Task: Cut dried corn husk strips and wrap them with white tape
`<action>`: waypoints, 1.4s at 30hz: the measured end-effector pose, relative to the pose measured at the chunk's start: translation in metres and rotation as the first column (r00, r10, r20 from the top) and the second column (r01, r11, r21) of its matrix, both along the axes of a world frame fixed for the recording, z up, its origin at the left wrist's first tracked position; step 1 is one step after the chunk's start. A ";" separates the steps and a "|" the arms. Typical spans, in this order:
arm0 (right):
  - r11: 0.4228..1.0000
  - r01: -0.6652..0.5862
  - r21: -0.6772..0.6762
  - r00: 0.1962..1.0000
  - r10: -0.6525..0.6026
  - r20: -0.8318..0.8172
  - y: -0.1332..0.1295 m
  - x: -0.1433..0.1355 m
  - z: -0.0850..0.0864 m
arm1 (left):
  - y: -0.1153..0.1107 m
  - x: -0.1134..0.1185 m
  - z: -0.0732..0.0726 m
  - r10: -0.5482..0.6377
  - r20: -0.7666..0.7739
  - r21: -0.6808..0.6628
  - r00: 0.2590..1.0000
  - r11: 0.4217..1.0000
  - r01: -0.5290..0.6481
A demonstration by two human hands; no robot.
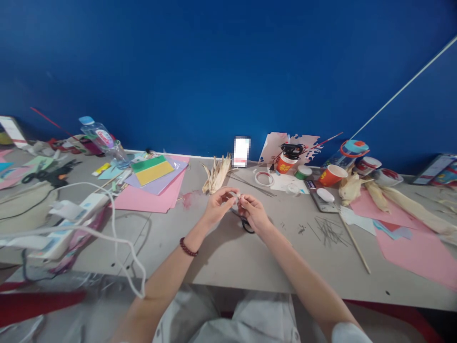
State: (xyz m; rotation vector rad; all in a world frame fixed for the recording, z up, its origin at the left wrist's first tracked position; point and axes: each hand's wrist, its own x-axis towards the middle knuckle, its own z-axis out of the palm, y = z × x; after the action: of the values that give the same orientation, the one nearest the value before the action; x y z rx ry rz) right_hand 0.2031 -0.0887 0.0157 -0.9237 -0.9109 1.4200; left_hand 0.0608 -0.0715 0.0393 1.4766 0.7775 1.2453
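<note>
Nearest cam.: pale-clad lap (221, 328), below table edge. R hand (256, 213) w/ thumb & fingertips nearly closed on tiny pale piece (240, 196); L hand (218, 206) curled in beside it, can't tell if gripping too. Held over table centre, near black-handled scissors (249, 232). Looks like fine fingertip work, approx. mid-step; calls for light, steady pinch. Grey table (214, 271) below, w/ dried husks (217, 175) beyond hands, pink paper (153, 202) to L, thin dark wires (330, 231) to R. Blue wall (214, 71) behind.
</note>
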 end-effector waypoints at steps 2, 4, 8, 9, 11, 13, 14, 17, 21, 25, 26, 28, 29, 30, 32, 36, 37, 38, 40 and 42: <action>0.998 -0.062 -0.028 0.996 0.060 -0.058 -0.001 0.001 -0.001 | 0.000 0.001 0.001 -0.007 0.023 -0.030 1.000 1.000 0.008; 0.993 -0.114 -0.044 0.990 0.109 -0.092 -0.001 0.002 -0.002 | 0.000 0.002 0.002 -0.017 0.040 -0.061 0.999 0.998 0.020; 0.982 -0.184 -0.037 0.979 0.180 -0.096 0.000 0.005 -0.004 | 0.001 0.002 0.000 -0.019 0.040 -0.079 0.999 0.997 0.023; 0.981 -0.193 -0.025 0.978 0.190 -0.080 0.000 0.006 -0.003 | 0.001 0.002 -0.001 -0.013 0.039 -0.075 0.999 0.997 0.016; 0.979 -0.205 -0.007 0.978 0.205 -0.045 0.000 0.006 -0.002 | 0.002 0.002 -0.002 0.003 0.040 -0.069 0.999 0.998 0.000; 0.980 -0.200 -0.014 0.979 0.199 -0.044 -0.001 0.006 0.000 | 0.003 0.002 -0.003 0.021 0.044 -0.066 0.999 0.998 -0.018; 0.981 -0.192 -0.025 0.980 0.190 -0.059 -0.001 0.006 0.001 | 0.004 0.001 -0.003 0.031 0.045 -0.061 0.999 0.998 -0.028; 0.984 -0.169 -0.060 0.981 0.162 -0.106 -0.002 0.005 0.002 | 0.006 0.000 -0.005 0.055 0.040 -0.039 0.998 0.998 -0.054; 0.989 -0.137 -0.056 0.986 0.131 -0.099 -0.001 0.003 0.001 | 0.009 -0.001 -0.007 0.080 0.011 -0.027 0.997 0.996 -0.080; 0.993 -0.088 -0.073 0.988 0.078 -0.132 -0.001 0.000 0.002 | 0.009 -0.002 -0.005 0.111 -0.010 -0.017 0.994 0.994 -0.112; 0.993 -0.080 -0.082 0.988 0.067 -0.141 -0.001 0.000 0.002 | 0.009 -0.003 -0.004 0.118 -0.015 -0.014 0.993 0.993 -0.118; 0.994 -0.062 -0.090 0.989 0.049 -0.136 -0.001 -0.001 0.002 | 0.009 -0.003 -0.004 0.130 -0.016 -0.011 0.991 0.991 -0.130; 0.995 -0.052 -0.084 0.992 0.042 -0.119 -0.001 -0.001 0.002 | 0.010 -0.003 -0.005 0.135 -0.013 -0.012 0.991 0.991 -0.136; 0.997 -0.041 -0.071 0.995 0.034 -0.097 0.000 -0.002 0.002 | 0.010 -0.003 -0.005 0.141 -0.011 -0.015 0.990 0.990 -0.141; 0.999 -0.009 -0.033 0.999 0.008 -0.043 0.000 -0.002 0.001 | 0.011 -0.003 -0.007 0.151 -0.018 -0.022 0.988 0.988 -0.152; 1.000 0.029 0.005 0.999 -0.029 0.027 0.000 0.000 0.000 | 0.012 -0.003 -0.008 0.163 -0.049 -0.015 0.985 0.986 -0.164; 1.000 0.025 0.003 0.999 -0.026 0.029 0.000 0.000 0.000 | 0.012 -0.003 -0.007 0.167 -0.060 0.000 0.984 0.986 -0.168; 1.000 0.019 0.001 0.999 -0.019 0.026 0.000 0.001 0.001 | 0.012 -0.003 -0.007 0.173 -0.076 0.022 0.982 0.985 -0.172; 1.000 0.007 -0.002 1.000 -0.007 0.009 -0.001 0.002 0.003 | 0.011 -0.003 -0.006 0.189 -0.112 0.086 0.976 0.980 -0.180; 1.000 0.000 -0.008 1.000 0.000 -0.014 -0.002 0.003 0.005 | 0.010 -0.003 -0.004 0.202 -0.146 0.156 0.968 0.971 -0.179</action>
State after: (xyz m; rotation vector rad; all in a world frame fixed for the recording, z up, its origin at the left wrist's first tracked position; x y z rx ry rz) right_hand 0.2060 -0.0904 0.0204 -0.9190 -0.8955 1.4292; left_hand 0.0573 -0.0620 0.0348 1.6643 0.9748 1.3604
